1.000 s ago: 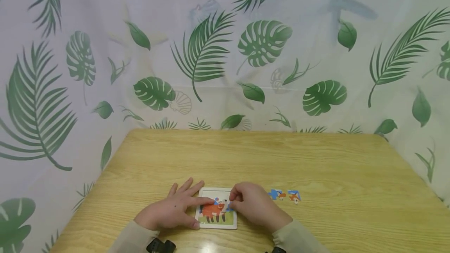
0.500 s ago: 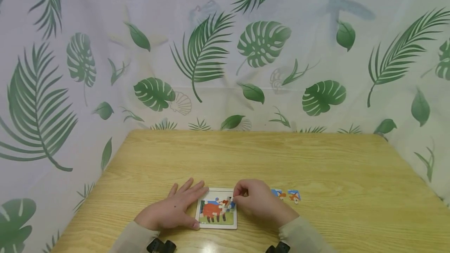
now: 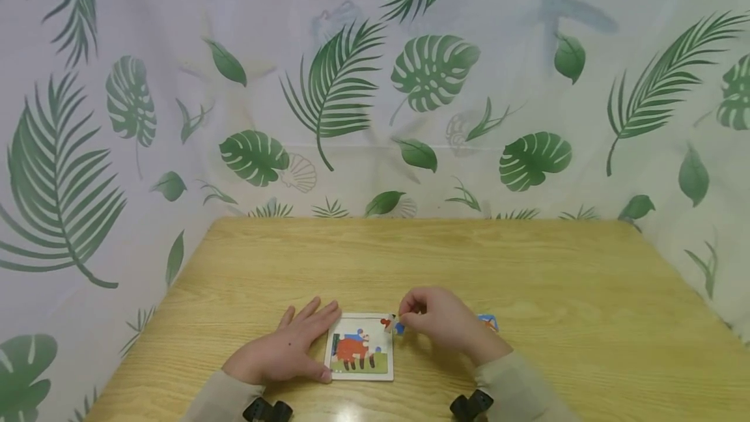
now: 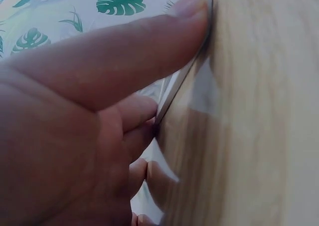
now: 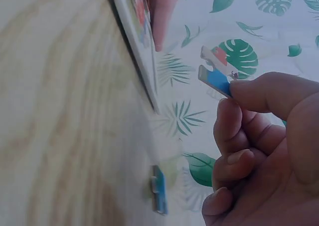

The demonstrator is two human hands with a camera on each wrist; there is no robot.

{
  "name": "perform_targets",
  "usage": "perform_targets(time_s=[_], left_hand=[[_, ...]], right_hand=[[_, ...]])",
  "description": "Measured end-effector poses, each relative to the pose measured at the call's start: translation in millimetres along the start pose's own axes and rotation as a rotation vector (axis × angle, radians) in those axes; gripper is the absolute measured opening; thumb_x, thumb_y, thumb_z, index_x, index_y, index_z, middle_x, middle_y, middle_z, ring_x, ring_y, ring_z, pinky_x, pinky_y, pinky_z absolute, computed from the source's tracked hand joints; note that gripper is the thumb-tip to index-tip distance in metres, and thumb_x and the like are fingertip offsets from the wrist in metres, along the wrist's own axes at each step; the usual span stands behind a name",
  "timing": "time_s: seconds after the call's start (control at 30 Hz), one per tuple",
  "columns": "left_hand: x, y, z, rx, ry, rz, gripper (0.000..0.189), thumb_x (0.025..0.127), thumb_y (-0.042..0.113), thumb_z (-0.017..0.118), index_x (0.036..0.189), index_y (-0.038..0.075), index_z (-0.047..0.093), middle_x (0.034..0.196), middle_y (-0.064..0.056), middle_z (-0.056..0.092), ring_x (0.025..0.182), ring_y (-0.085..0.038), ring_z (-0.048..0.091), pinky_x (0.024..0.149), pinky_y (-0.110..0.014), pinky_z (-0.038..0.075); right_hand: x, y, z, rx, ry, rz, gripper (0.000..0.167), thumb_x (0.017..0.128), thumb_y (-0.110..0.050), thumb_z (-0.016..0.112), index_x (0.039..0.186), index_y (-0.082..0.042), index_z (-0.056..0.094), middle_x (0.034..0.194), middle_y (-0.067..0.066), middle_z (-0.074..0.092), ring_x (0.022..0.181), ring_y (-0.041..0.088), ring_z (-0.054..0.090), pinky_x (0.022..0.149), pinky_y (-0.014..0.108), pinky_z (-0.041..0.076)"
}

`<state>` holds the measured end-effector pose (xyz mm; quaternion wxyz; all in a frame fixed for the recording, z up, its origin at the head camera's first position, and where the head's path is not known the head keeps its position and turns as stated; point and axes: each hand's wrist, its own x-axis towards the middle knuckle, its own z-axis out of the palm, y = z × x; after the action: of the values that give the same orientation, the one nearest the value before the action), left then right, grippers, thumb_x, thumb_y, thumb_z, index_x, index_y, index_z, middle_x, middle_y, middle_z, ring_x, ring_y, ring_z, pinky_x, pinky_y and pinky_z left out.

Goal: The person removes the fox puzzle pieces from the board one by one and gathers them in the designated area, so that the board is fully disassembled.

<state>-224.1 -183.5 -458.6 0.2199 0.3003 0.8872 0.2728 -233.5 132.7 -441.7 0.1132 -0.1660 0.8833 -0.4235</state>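
Note:
A small square puzzle board (image 3: 363, 378) with a white rim lies on the table. Several fitted pieces show a red-orange animal on green, and its upper part is pale and bare. My left hand (image 3: 284, 349) rests along the board's left edge, fingers spread, with the thumb on the near left corner. Just above the board's upper right corner, my right hand (image 3: 442, 319) pinches a puzzle piece (image 5: 217, 81) between thumb and index finger. That piece is blue, white and red, raised off the table and tilted.
Another loose puzzle piece (image 3: 487, 322), blue and orange, lies on the table right of the board, partly behind the right hand. The wooden table (image 3: 422, 253) reaches back to a leaf-patterned curtain (image 3: 363, 181).
My right hand has lifted the puzzle piece off the board's right side and moved it up and right. My left index finger has drawn back from the pieces to the board's edge.

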Motion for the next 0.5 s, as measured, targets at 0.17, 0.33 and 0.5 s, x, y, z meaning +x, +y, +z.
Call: perform_targets(time_s=[0.17,0.33,0.5], left_hand=[[0.3,-1.1,2.1,0.002,0.029,0.008,0.104,0.083,0.048,0.079,0.162,0.01,0.022,0.168,-0.006,0.016,0.154,-0.032,-0.003,0.117,-0.063,-0.008],[2.8,-2.2,4.7,0.007,0.053,0.002,0.105,0.082,0.051,0.079,0.162,0.009,0.025,0.168,-0.01,0.013,0.154,-0.032,-0.001,0.118,-0.062,-0.007],[3.0,-2.5,5.0,0.0,0.069,-0.021,0.106,0.081,0.051,0.08,0.161,0.007,0.026,0.168,-0.012,0.012,0.154,-0.032,0.0,0.118,-0.062,-0.006]], right_hand=[[-3.4,-0.9,-11.3,-0.003,0.011,-0.005,0.008,0.094,-0.021,0.069,0.087,-0.017,0.068,0.082,-0.005,0.063,0.074,0.017,0.055,0.064,0.034,0.046],[-8.7,0.4,-28.3,0.005,0.006,-0.001,0.009,0.095,-0.021,0.069,0.087,-0.016,0.067,0.083,-0.003,0.064,0.076,0.018,0.055,0.065,0.035,0.046],[-17.0,7.2,-42.6,0.002,0.015,-0.008,0.012,0.095,-0.023,0.069,0.088,-0.014,0.067,0.082,-0.001,0.062,0.074,0.019,0.054,0.062,0.033,0.045]])
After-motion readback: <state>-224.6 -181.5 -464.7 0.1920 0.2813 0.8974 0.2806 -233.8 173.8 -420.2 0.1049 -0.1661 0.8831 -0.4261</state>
